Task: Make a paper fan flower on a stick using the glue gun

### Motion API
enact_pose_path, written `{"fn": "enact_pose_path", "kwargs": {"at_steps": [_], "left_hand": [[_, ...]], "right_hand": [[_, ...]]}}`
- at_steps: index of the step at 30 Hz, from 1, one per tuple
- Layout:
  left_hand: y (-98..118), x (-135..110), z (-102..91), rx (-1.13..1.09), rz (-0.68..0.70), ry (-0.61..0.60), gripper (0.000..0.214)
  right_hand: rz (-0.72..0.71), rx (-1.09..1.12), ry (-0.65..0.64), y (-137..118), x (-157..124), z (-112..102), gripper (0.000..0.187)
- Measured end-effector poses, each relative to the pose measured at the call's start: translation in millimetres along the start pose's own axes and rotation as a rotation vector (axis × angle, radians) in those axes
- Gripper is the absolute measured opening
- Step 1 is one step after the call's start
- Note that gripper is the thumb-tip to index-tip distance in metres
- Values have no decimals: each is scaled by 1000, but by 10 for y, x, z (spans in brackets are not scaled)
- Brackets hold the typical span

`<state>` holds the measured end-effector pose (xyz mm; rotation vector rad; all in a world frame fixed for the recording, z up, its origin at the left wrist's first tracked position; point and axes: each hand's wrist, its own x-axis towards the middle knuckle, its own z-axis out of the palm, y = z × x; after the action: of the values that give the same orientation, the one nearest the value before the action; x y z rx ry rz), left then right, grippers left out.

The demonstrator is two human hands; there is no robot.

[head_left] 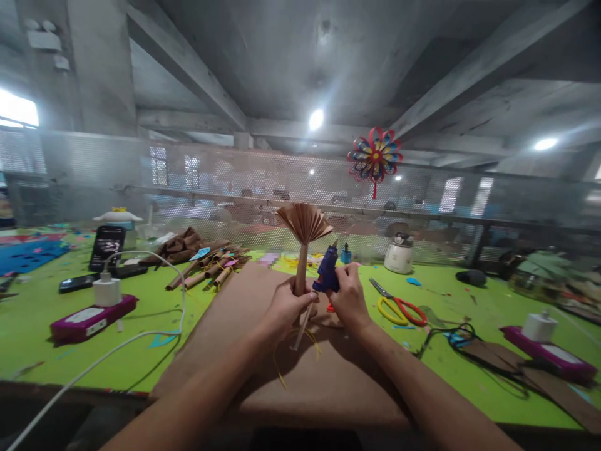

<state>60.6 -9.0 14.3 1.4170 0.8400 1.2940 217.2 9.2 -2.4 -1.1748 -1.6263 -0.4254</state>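
My left hand [288, 307] is closed around the lower part of a rolled brown paper stem. At the stem's top spreads a pleated brown paper fan [304, 222], held upright. In my right hand [351, 294] is a dark blue hot glue gun [327, 269], its nozzle pointing up, just right of the stem. A translucent stick [303, 329] that looks like a glue stick slants down below the hands. Thin yellow strands [280, 369] hang beneath the left hand. Under both hands lies a brown paper-covered board [263, 388]. The fingertips on the glue gun's handle are partly hidden.
Yellow-and-orange scissors [399, 309] lie to the right. Rolled brown paper tubes [218, 269] are piled at the back left. Purple power strips [91, 319] stand at both sides, with a white cable across the left. A white bottle [399, 254] stands at the back.
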Motion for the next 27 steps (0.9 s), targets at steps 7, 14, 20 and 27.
{"fn": "enact_pose_path", "kwargs": {"at_steps": [7, 14, 20, 27], "left_hand": [[45, -35, 8, 12, 14, 30, 25], [77, -51, 12, 11, -16, -2, 28], [81, 29, -131, -145, -26, -78, 17], [26, 175, -235, -238, -117, -23, 22]], "right_hand": [[-15, -2, -11, 2, -21, 13, 18], [-18, -16, -9, 35, -26, 48, 19], [-27, 8, -10, 47, -2, -9, 16], [-22, 349, -181, -86, 26, -184, 13]]}}
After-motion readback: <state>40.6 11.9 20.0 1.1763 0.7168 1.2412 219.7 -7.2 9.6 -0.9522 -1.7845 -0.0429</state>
